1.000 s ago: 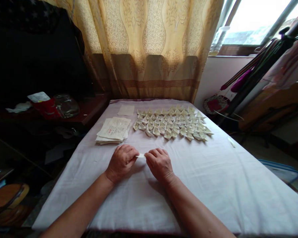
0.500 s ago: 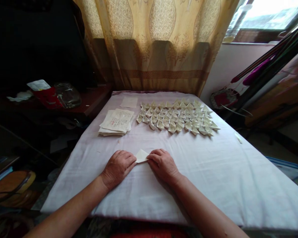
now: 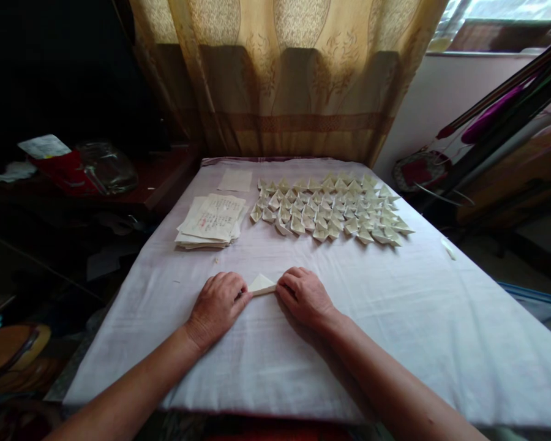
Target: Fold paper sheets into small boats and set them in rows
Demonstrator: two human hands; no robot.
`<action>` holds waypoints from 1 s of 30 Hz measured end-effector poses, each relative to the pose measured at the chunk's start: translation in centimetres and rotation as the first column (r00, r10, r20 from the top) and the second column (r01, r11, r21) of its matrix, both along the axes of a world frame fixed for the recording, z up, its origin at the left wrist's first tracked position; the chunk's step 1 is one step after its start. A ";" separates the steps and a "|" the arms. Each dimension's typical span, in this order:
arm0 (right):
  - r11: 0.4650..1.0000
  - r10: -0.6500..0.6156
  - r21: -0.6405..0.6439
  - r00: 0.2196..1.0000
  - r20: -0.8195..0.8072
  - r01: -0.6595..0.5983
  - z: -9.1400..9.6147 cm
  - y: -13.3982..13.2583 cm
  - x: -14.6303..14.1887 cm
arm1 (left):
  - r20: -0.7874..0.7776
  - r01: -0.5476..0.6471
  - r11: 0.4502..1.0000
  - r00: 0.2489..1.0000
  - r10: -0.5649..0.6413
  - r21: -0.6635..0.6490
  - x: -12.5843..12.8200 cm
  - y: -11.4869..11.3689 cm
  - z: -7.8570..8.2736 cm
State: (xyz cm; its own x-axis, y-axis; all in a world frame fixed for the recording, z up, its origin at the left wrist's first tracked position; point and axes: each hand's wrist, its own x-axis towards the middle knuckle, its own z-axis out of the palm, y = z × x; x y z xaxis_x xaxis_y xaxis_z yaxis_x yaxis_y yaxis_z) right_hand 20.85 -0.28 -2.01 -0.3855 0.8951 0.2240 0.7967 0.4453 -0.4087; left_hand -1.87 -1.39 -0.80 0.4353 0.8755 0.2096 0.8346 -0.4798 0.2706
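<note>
A small folded sheet of paper (image 3: 262, 285) lies between my hands near the front of the table. Its upper part forms a peak, and a narrow folded strip runs along its lower edge. My left hand (image 3: 220, 301) pinches the left end of that strip. At the right end, my right hand (image 3: 304, 295) grips it with thumb and fingers; the fingertips cover both corners. Beyond the hands, several rows of folded paper boats (image 3: 324, 208) stand close together. A stack of written-on paper sheets (image 3: 211, 222) lies to their left, with one single sheet (image 3: 235, 180) behind it.
A white cloth (image 3: 395, 318) covers the table. On its right side lies a small white scrap (image 3: 449, 248). A dark cabinet at left bears a clear jar (image 3: 110, 168) and a red packet (image 3: 67, 171). The patterned curtain (image 3: 284, 92) hangs behind the table.
The paper's lower edge has been turned up into a narrow strip, and its peak looks lower. Both hands still grip its ends, slightly farther apart. The camera view has shifted a little.
</note>
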 end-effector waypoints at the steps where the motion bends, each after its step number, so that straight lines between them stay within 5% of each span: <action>1: 1.000 -0.015 0.005 1.000 0.006 0.015 0.0 -0.1 -0.1 | 0.012 0.003 1.000 1.000 -0.003 -0.014 0.0 0.1 0.0; 15: 0.982 -0.180 0.056 0.983 0.027 0.178 0.2 -1.0 -1.4 | -0.101 0.020 0.976 0.994 -0.043 -0.217 0.3 2.2 1.4; 30: 0.981 -0.193 0.009 0.980 -0.037 0.194 0.5 -0.7 -1.6 | -0.163 0.038 0.991 0.985 -0.059 -0.127 0.3 2.0 0.9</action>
